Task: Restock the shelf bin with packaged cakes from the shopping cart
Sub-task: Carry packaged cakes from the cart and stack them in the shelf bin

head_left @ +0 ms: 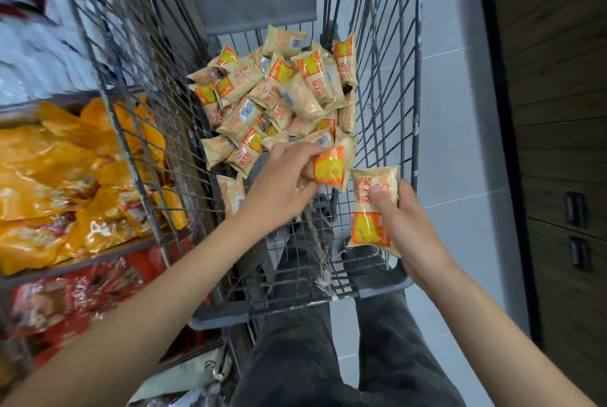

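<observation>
Both hands busy: left hand (pixel 279 183) pinches a cake packet (pixel 330 168), right hand (pixel 405 219) grips another (pixel 371 209) at the shopping cart's (pixel 415 78) near-right corner. Light, crinkly, probably squashable; take them midbody.

Beneath me lies a pale tiled floor (pixel 460 130), to my right stands a dark wood-panelled wall (pixel 558 78) edged by a black vertical trim (pixel 502 130), and to my left wire shelves (pixel 49 104) carry yellow and red snack bags.

One shopping cart (pixel 387 78), two hands, about thirty packaged cakes (pixel 272 94).
</observation>
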### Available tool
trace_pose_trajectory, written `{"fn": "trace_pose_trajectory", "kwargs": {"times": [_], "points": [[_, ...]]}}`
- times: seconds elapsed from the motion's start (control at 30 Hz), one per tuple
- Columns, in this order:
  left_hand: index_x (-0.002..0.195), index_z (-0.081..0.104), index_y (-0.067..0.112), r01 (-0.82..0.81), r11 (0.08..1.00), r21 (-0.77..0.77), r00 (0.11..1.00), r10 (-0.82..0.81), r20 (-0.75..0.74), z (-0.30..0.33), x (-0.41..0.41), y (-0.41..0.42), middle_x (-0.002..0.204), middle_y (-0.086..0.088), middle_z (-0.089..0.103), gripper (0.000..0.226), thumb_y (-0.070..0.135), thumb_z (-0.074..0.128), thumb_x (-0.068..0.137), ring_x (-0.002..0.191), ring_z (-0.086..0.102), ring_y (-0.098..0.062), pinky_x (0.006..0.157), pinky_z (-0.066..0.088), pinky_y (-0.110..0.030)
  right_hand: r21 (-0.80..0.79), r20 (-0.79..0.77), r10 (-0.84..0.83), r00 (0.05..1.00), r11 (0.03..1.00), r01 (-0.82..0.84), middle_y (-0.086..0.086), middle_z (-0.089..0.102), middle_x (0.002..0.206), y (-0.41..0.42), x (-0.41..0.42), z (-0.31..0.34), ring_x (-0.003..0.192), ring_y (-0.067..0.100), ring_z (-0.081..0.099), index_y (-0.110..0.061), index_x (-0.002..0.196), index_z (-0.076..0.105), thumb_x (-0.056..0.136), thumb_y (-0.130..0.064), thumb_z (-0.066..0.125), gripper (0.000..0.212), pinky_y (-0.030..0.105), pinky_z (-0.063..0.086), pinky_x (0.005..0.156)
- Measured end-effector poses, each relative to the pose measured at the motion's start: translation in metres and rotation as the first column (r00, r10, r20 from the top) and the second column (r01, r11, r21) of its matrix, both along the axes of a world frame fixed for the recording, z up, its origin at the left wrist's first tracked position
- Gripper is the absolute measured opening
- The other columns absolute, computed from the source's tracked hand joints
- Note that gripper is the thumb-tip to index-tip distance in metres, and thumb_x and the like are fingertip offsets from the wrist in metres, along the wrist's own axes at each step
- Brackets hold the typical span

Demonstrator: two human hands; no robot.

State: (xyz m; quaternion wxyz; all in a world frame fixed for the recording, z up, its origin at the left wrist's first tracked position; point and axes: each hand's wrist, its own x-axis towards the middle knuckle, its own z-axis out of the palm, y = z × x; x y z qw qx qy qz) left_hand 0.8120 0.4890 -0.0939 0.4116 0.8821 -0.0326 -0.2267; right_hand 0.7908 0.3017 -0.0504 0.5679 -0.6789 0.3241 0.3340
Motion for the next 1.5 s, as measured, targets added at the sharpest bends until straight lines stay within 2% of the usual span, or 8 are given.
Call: {"fn": "trace_pose_trajectory", "kwargs": {"times": [0.17,0.3,0.43,0.63,0.73,0.9,1.07,1.5], "points": [[0.122,0.054,0.024,0.339,0.939,0.057,0.902,-0.341,0.264,0.046,-0.025,0.0,0.137,0.006,0.046,0.046,0.011,0.054,0.078,0.115,0.03,-0.015,0.101,0.028,-0.025,0.344,-0.173,0.015,0.985,0.938,0.046,0.007,0.071,0.104,0.002,0.011,0.012,0.089,0.018,0.068,-0.024,0.119,0.058,0.089,-0.058,0.043,0.048,0.033,0.054,0.072],[0.111,0.058,0.041,-0.021,0.975,-0.223,0.998,0.007,-0.064,0.045,-0.025,-0.011,0.127,0.01,0.034,0.057,-0.008,0.055,0.082,0.119,0.029,-0.009,0.107,0.022,-0.013,0.472,-0.109,0.112,0.988,0.88,-0.048,0.005,0.068,0.115,0.004,0.017,0.018,0.103,0.021,0.066,-0.029,0.129,0.05,0.074,-0.069,0.053,0.069,0.033,0.055,0.08],[0.117,0.045,0.043,-0.401,0.793,-0.458,0.889,0.217,-0.403,0.045,-0.017,-0.019,0.116,0.012,0.045,0.067,-0.015,0.05,0.084,0.105,0.05,0.006,0.09,0.046,-0.017,0.457,-0.145,0.128,0.981,0.888,-0.049,0.0,0.07,0.111,-0.001,0.021,0.015,0.1,0.018,0.068,-0.027,0.131,0.041,0.065,-0.044,0.077,0.077,0.034,0.055,0.08],[0.115,0.055,0.013,-0.654,0.471,-0.592,0.707,0.103,-0.7,0.036,-0.003,-0.014,0.097,0.0,0.067,0.048,-0.02,0.041,0.083,0.092,0.064,-0.011,0.076,0.054,-0.023,0.388,-0.207,0.104,0.973,0.922,-0.016,-0.001,0.073,0.098,-0.016,0.013,0.011,0.088,0.019,0.071,-0.027,0.124,0.041,0.067,-0.024,0.078,0.068,0.027,0.056,0.066],[0.11,0.057,0.011,-0.673,0.532,-0.515,0.678,0.164,-0.716,0.017,0.018,-0.019,0.092,0.0,0.069,0.036,-0.011,0.037,0.09,0.077,0.066,-0.011,0.062,0.057,-0.022,0.22,-0.187,0.175,0.967,0.966,-0.133,-0.005,0.07,0.1,-0.015,0.006,0.006,0.085,0.014,0.071,-0.033,0.125,0.04,0.08,-0.021,0.072,0.057,0.035,0.057,0.077],[0.131,0.047,0.012,-0.036,0.981,-0.192,0.904,-0.05,-0.426,-0.057,0.054,-0.053,0.135,-0.003,0.05,0.036,0.004,0.038,0.097,0.111,0.05,-0.01,0.079,0.041,-0.007,0.109,-0.194,0.24,0.951,0.969,-0.222,-0.009,0.065,0.102,-0.01,-0.011,0.003,0.084,0.01,0.069,-0.036,0.123,0.035,0.082,-0.024,0.068,0.054,0.029,0.058,0.073],[0.132,0.043,-0.002,0.403,0.912,0.077,0.869,-0.355,-0.344,-0.125,0.079,-0.068,0.135,-0.02,0.043,0.041,0.0,0.039,0.091,0.125,0.042,-0.03,0.101,0.036,-0.032,0.072,-0.227,0.213,0.95,0.977,-0.202,-0.015,0.059,0.103,-0.008,-0.031,-0.002,0.084,0.006,0.066,-0.041,0.122,0.03,0.084,-0.029,0.067,0.054,0.016,0.052,0.055],[0.124,0.045,0.001,0.554,0.748,0.365,0.83,-0.528,-0.18,-0.156,0.075,-0.065,0.126,-0.019,0.045,0.038,0.005,0.054,0.088,0.113,0.044,-0.034,0.09,0.042,-0.041,0.008,-0.204,0.158,0.966,0.987,-0.16,-0.013,0.065,0.105,-0.008,-0.034,-0.015,0.081,0.002,0.069,-0.043,0.123,0.039,0.081,-0.027,0.067,0.053,0.018,0.054,0.061]]}}
